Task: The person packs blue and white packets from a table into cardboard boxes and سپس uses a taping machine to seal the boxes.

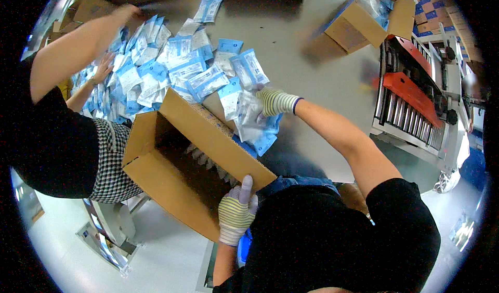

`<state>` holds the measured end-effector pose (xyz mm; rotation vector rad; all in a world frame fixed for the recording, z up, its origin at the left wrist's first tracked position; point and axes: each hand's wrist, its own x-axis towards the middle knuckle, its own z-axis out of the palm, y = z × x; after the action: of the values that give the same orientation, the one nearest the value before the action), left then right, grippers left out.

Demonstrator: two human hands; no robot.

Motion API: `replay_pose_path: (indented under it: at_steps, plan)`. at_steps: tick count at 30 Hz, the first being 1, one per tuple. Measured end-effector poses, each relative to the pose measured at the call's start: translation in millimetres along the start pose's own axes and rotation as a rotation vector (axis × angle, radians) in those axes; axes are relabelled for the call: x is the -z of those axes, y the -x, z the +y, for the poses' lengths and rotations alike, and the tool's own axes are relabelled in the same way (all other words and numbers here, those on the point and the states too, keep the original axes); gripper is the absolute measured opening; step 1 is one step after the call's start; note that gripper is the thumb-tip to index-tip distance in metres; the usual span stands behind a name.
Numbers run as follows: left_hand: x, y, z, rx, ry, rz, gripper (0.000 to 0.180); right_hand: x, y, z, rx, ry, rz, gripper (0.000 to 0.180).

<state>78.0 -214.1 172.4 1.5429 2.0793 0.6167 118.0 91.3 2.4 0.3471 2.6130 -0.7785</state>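
An open cardboard box [174, 181] stands tilted in front of me, with a row of pale packets [208, 163] along its inner wall; the rest of its inside is dark. My left hand [238, 212], in a striped glove, grips the box's near right corner, fingers at the rim. Beyond the box, blue-and-white plastic packets [189, 67] lie heaped on a grey table [296, 59]. At the heap's right edge my right hand [275, 103], gloved alike, is closed around several packets [252, 113], its fingertips partly hidden by them.
At left, a co-worker in black with a checked apron [112, 158] reaches over the heap, one bare hand [104, 67] among packets. Another open carton [358, 25] holding clear bags sits at the far right. A roller machine with red plates [410, 98] stands right of the table.
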Motion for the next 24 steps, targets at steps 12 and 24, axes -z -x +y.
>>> replay_pose_path:
  at_steps: [12, 24]
  plan:
    - [5, -1, 16, 0.0, -0.098, -0.135, 0.05, 31, 141, -5, -0.209, 0.557, -0.045, 0.043]
    - [-19, -20, 45, -0.07, -0.144, -0.12, 0.065, 179, 122, -154, 0.646, -0.509, 0.507, 0.047]
